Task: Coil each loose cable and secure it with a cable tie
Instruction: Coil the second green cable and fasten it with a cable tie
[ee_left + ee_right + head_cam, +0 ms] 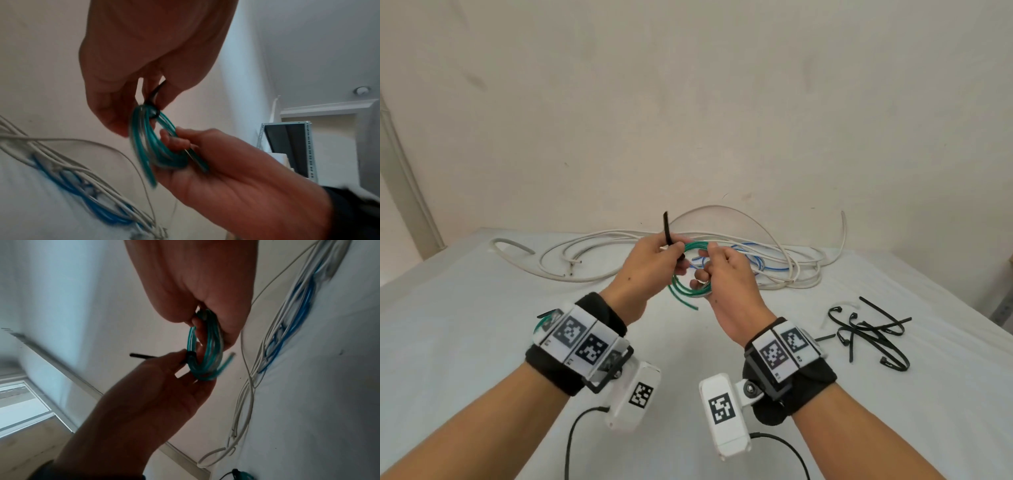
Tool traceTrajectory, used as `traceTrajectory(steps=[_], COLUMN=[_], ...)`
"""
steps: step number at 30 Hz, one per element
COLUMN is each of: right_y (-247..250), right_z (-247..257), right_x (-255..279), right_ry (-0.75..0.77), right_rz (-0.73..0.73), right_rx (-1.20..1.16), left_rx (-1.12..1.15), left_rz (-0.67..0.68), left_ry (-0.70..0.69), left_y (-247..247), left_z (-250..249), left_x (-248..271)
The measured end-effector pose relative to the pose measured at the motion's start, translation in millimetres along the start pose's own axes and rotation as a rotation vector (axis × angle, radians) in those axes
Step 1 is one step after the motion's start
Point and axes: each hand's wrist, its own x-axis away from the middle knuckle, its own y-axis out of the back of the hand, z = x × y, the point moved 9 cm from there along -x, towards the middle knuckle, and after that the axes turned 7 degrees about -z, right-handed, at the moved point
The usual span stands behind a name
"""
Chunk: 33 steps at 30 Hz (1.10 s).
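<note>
A small coil of green cable (693,245) hangs above the white table, held between both hands. My right hand (705,270) grips the coil's right side, fingers curled round the strands (207,318). A black cable tie (666,229) is looped round the strands on the coil's left side (153,113), and its tail sticks up. My left hand (674,255) pinches the tie just above the loop (156,94). One cut end of the green cable (690,306) pokes out below the coil.
Loose white cables (592,246) and a blue cable (760,260) lie tangled along the table's far edge by the wall. Several spare black cable ties (869,332) lie at the right. A bit of green wire (540,323) shows behind my left wrist.
</note>
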Motion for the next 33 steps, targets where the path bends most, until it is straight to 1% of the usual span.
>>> traceTrajectory(steps=[1,3,6,7,9,11,13,15,16,18,20,21,22,23,26,28,30,33], right_y=[-4.4,-13.0,-24.4,-27.3,-32.4,-37.5,-41.8,-44.4,-44.6,-42.7,-39.5,-37.9,-36.9,-35.6,-31.2,-27.4,-22.8,-16.2], right_z=[-3.3,-14.2,-37.3,-43.7,-52.8,-56.7,-60.3,-61.5,-61.2,-60.2,-61.8,-63.9,-66.1,-68.5,-70.6,-69.0,-67.2,-66.2], right_x=[1.3,5.4,17.6,22.5,29.6,34.3,36.7,37.4,36.8,35.3,33.2,33.4,33.9,33.8,31.3,28.8,26.4,23.6], right_ry=[-0.027,-0.098,-0.237,-0.263,-0.249,-0.210,-0.215,-0.219,-0.216,-0.209,-0.213,-0.225,-0.236,-0.244,-0.253,-0.247,-0.246,-0.248], right_rz=[0.034,0.104,0.256,0.312,0.414,0.482,0.522,0.545,0.546,0.536,0.528,0.530,0.534,0.535,0.507,0.485,0.464,0.446], right_rx=[0.009,0.103,0.339,0.429,0.636,0.747,0.751,0.747,0.747,0.759,0.772,0.775,0.783,0.795,0.814,0.813,0.802,0.785], left_rx=[-0.058,-0.190,-0.458,-0.564,-0.757,-0.958,-1.122,-1.239,-1.250,-1.154,-1.028,-1.010,-1.046,-1.128,-1.493,-1.599,-1.584,-1.520], left_rz=[0.034,0.111,0.215,0.243,0.307,0.371,0.384,0.340,0.310,0.297,0.370,0.418,0.451,0.471,0.497,0.521,0.529,0.500], left_ry=[0.019,0.052,0.095,0.119,0.188,0.220,0.193,0.107,0.055,-0.024,-0.057,-0.068,-0.090,-0.127,-0.219,-0.212,-0.163,-0.070], left_y=[5.5,17.0,38.8,48.0,66.6,82.4,94.2,100.4,100.4,93.4,77.6,68.3,60.4,53.4,40.4,37.1,41.0,59.9], left_z=[3.4,11.9,28.7,36.8,56.2,74.1,82.1,76.7,72.4,64.6,58.1,56.0,55.4,54.7,61.3,68.2,70.6,69.0], left_x=[-3.3,-8.9,-19.3,-23.1,-27.6,-28.9,-31.0,-33.0,-34.7,-32.8,-22.4,-15.5,-10.1,-5.8,1.3,3.6,3.5,-2.2])
